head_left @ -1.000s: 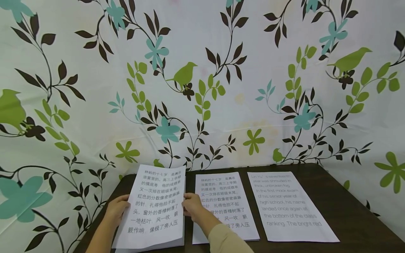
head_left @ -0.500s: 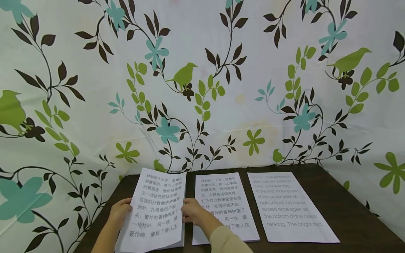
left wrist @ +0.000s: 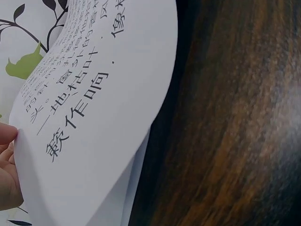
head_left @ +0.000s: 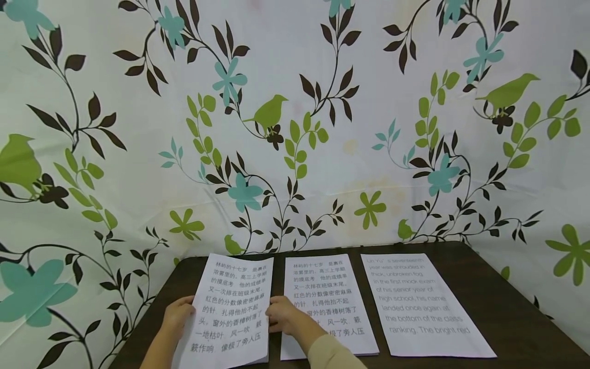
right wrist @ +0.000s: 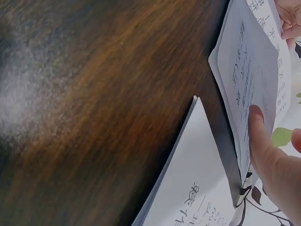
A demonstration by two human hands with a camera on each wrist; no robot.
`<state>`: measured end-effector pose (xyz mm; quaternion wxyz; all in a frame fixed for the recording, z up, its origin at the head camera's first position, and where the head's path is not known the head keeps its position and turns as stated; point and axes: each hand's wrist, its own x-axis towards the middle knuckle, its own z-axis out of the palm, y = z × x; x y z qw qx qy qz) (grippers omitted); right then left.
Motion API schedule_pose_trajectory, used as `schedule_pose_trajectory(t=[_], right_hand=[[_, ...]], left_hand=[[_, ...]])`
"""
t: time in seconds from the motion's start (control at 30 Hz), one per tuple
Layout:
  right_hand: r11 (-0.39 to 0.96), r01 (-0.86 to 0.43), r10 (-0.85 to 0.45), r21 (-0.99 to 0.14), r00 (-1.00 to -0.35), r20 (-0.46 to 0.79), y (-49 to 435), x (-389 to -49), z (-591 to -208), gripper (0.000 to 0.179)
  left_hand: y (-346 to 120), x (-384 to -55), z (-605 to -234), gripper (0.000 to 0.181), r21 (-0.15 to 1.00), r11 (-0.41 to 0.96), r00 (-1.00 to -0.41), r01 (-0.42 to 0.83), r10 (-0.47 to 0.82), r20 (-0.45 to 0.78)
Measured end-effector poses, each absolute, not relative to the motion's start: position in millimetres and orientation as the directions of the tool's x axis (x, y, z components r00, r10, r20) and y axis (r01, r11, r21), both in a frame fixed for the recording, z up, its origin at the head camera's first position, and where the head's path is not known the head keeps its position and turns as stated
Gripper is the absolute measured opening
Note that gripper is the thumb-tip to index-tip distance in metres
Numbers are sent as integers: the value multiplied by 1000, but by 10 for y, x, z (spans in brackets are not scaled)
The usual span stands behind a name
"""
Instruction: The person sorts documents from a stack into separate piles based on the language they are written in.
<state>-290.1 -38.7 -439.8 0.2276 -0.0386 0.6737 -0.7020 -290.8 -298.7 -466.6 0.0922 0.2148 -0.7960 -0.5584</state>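
A stack of white printed sheets with Chinese text is held tilted above the left part of the table. At its left edge my left hand grips the paper, and part of that hand shows in the left wrist view. My right hand pinches the right edge. The right wrist view shows one digit of the right hand against the face of a sheet lying under the curved top page. In the left wrist view the top page bows, and the lower sheets show beneath its edge.
A second stack of Chinese pages lies right of the held one, partly behind my right forearm. Farther right lies a sheet of English text. All are on a dark wooden table, with a patterned cloth hanging behind.
Both hands have moved down and slightly right with the held stack. Its top edge now sits lower. The other papers stay put, while the head view shifts slightly.
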Motion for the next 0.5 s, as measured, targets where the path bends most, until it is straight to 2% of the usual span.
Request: schedule_pose_trajectory(t=[0.4,0.5], right_hand=[[-1,258,-377,-966,-895,-238,-399,-2889,-4489,35],[-18,254,-376,-967,-898,-229,-394,-2899,-4494,37]], left_hand=[[-2986,-2926,-4727,38,932,281,-864,-230,-500,-63],[-3001,-2943,-4727,41,937,266,-875,-225,-478,-74]])
